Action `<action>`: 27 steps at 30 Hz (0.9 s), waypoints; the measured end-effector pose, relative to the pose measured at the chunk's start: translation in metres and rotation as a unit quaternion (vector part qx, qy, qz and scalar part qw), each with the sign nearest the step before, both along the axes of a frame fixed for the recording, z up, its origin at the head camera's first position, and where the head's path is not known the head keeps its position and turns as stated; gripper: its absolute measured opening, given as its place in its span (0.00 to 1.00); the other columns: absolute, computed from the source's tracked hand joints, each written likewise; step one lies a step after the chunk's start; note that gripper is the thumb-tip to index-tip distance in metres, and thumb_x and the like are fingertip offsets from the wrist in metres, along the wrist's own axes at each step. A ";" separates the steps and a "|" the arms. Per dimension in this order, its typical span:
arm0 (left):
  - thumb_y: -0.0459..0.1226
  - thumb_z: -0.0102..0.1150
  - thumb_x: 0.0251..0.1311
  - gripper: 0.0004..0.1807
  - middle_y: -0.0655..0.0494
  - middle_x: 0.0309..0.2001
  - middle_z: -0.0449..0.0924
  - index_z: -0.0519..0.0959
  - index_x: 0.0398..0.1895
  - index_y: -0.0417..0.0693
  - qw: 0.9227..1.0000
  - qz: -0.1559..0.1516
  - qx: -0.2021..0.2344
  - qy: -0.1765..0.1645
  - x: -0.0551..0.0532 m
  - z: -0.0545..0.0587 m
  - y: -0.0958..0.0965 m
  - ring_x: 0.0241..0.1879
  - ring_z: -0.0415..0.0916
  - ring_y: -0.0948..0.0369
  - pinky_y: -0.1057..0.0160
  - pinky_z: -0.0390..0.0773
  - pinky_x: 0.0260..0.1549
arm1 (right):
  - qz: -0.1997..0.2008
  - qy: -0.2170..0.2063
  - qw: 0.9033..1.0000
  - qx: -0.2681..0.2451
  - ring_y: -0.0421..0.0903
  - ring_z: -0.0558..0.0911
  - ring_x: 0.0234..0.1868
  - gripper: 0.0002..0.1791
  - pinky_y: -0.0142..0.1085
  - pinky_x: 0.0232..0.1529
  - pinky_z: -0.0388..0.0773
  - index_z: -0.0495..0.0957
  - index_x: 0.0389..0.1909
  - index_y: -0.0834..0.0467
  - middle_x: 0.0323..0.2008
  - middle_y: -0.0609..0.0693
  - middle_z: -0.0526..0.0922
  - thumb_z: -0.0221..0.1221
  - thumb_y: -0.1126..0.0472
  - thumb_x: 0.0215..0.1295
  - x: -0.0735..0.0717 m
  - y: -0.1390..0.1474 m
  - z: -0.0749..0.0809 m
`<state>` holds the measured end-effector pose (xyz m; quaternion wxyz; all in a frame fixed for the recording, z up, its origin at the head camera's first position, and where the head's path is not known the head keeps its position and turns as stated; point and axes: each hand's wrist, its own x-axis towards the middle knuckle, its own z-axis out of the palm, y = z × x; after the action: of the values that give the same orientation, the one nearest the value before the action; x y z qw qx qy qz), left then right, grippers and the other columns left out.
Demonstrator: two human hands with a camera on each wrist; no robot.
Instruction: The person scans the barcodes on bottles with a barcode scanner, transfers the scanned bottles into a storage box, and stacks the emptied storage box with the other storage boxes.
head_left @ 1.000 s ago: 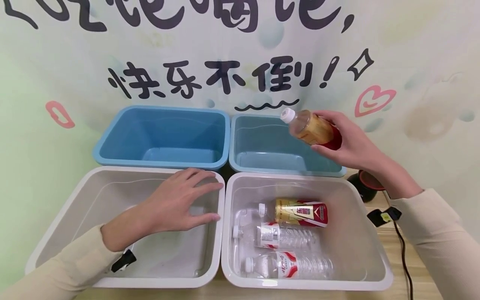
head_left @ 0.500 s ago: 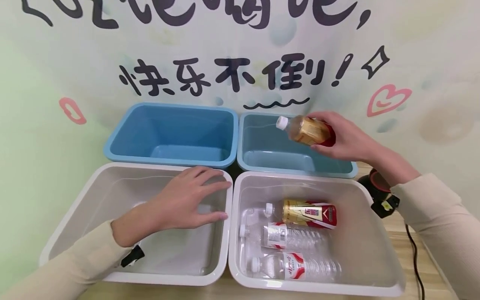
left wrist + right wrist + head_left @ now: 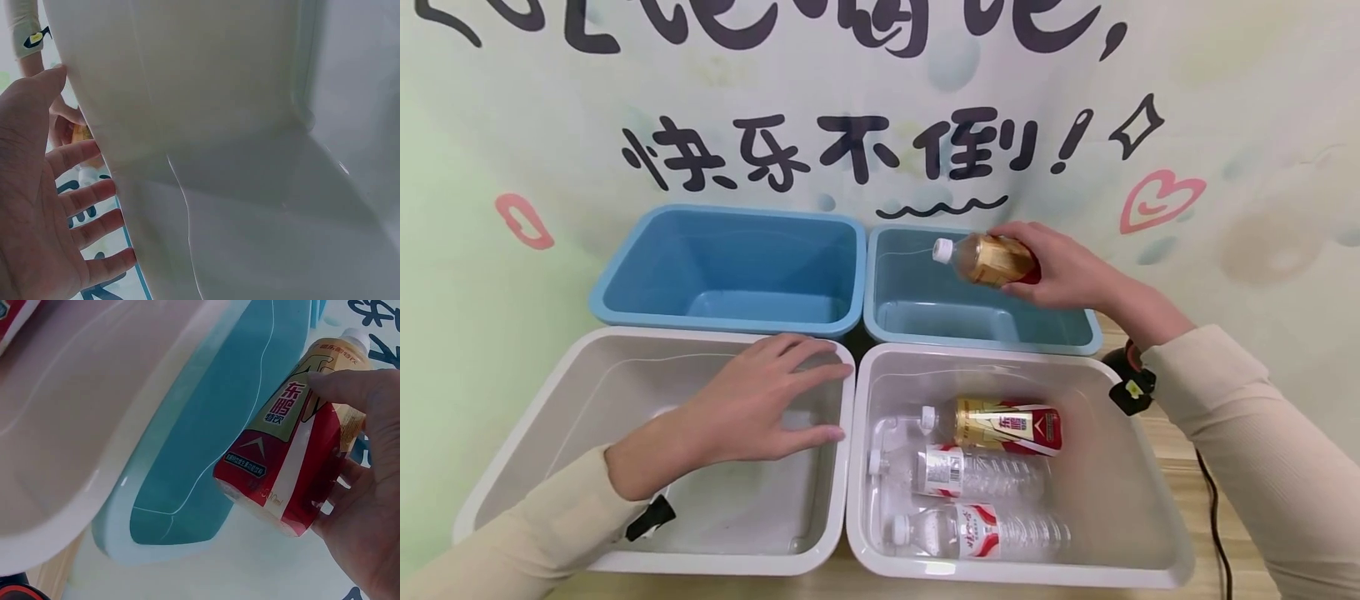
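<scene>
My right hand grips a plastic drink bottle with a gold and red label and a white cap. It holds the bottle tilted over the teal bin at the back right, cap toward the left. In the right wrist view the bottle's label faces the camera, thumb across its upper part. My left hand is spread over the front left grey bin, its fingertips at that bin's right rim. The left wrist view shows its fingers fairly straight along the rim.
The front right white bin holds another gold and red bottle and two clear bottles lying on their sides. A blue bin stands at the back left. On the wooden table's right lie a black object and a cable.
My right hand has moved left and slightly down with the bottle, farther over the teal bin, and the bottle lies more level. The left hand stays at the rim.
</scene>
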<state>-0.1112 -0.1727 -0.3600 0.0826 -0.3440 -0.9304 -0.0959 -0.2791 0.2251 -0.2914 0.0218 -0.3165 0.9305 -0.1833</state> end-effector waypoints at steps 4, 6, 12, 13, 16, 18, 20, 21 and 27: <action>0.70 0.63 0.61 0.37 0.55 0.70 0.76 0.79 0.70 0.66 1.000 0.000 0.001 -0.001 0.000 0.000 0.000 0.69 0.73 0.50 0.44 0.78 0.68 | -0.008 -0.005 1.000 0.016 0.60 0.75 0.59 0.44 0.59 0.60 0.79 0.66 0.77 0.55 0.66 0.63 0.76 0.72 0.65 0.60 -0.002 -0.003 0.002; 0.70 0.63 0.61 0.37 0.55 0.70 0.76 0.79 0.70 0.67 1.000 0.001 0.000 -0.003 0.001 0.000 0.000 0.69 0.73 0.50 0.43 0.78 0.68 | -0.011 -0.001 1.000 0.021 0.61 0.75 0.62 0.45 0.62 0.62 0.78 0.64 0.79 0.53 0.68 0.64 0.74 0.72 0.64 0.61 -0.003 -0.004 0.003; 0.70 0.63 0.61 0.37 0.55 0.71 0.76 0.79 0.70 0.67 1.000 0.000 0.001 -0.005 0.001 0.000 0.001 0.69 0.73 0.51 0.43 0.78 0.68 | -0.035 0.012 0.999 0.030 0.65 0.68 0.75 0.47 0.71 0.72 0.67 0.60 0.82 0.51 0.77 0.64 0.66 0.71 0.61 0.63 -0.002 -0.006 0.011; 0.70 0.63 0.61 0.37 0.55 0.71 0.76 0.79 0.70 0.67 1.000 0.000 0.000 -0.005 0.001 0.001 0.001 0.69 0.73 0.51 0.44 0.78 0.68 | -0.038 0.009 0.999 0.033 0.66 0.67 0.76 0.47 0.71 0.73 0.66 0.61 0.81 0.51 0.77 0.64 0.66 0.71 0.60 0.63 0.000 -0.006 0.011; 0.70 0.63 0.61 0.38 0.55 0.71 0.76 0.79 0.70 0.67 1.000 0.000 0.000 -0.003 0.001 0.001 0.001 0.69 0.73 0.50 0.43 0.78 0.68 | -0.040 -0.007 0.998 0.041 0.65 0.66 0.76 0.43 0.70 0.74 0.66 0.65 0.79 0.52 0.77 0.64 0.66 0.72 0.58 0.64 0.004 -0.008 0.012; 0.70 0.63 0.61 0.38 0.55 0.70 0.76 0.79 0.70 0.67 1.000 0.001 0.000 -0.003 0.001 0.001 0.001 0.69 0.74 0.50 0.43 0.78 0.68 | -0.039 -0.016 0.998 0.042 0.65 0.66 0.76 0.38 0.69 0.75 0.66 0.70 0.75 0.54 0.76 0.64 0.66 0.72 0.57 0.64 0.009 -0.009 0.011; 0.70 0.62 0.61 0.38 0.55 0.71 0.76 0.79 0.70 0.67 1.000 0.003 -0.001 -0.005 0.001 0.001 0.001 0.69 0.74 0.50 0.43 0.78 0.68 | -0.038 -0.022 0.998 0.044 0.64 0.67 0.76 0.34 0.68 0.75 0.67 0.74 0.70 0.56 0.76 0.64 0.67 0.72 0.57 0.64 0.013 -0.009 0.011; 0.70 0.62 0.61 0.38 0.55 0.71 0.76 0.79 0.70 0.67 1.000 0.003 -0.002 -0.005 0.001 0.001 0.002 0.69 0.73 0.50 0.43 0.78 0.68 | -0.036 -0.024 0.998 0.043 0.64 0.67 0.76 0.31 0.67 0.75 0.67 0.76 0.68 0.56 0.75 0.64 0.67 0.72 0.57 0.64 0.015 -0.009 0.010; 0.71 0.61 0.61 0.37 0.55 0.71 0.76 0.78 0.71 0.68 1.000 0.009 -0.006 -0.009 0.000 0.001 0.003 0.69 0.73 0.50 0.42 0.78 0.67 | -0.013 -0.020 0.999 0.046 0.63 0.71 0.74 0.26 0.65 0.74 0.70 0.78 0.62 0.56 0.72 0.62 0.72 0.72 0.57 0.65 0.029 -0.012 0.009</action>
<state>-0.1109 -0.1700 -0.3594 0.0733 -0.3352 -0.9347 -0.0923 -0.2503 0.2136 -0.2827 0.0531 -0.2988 0.9415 -0.1467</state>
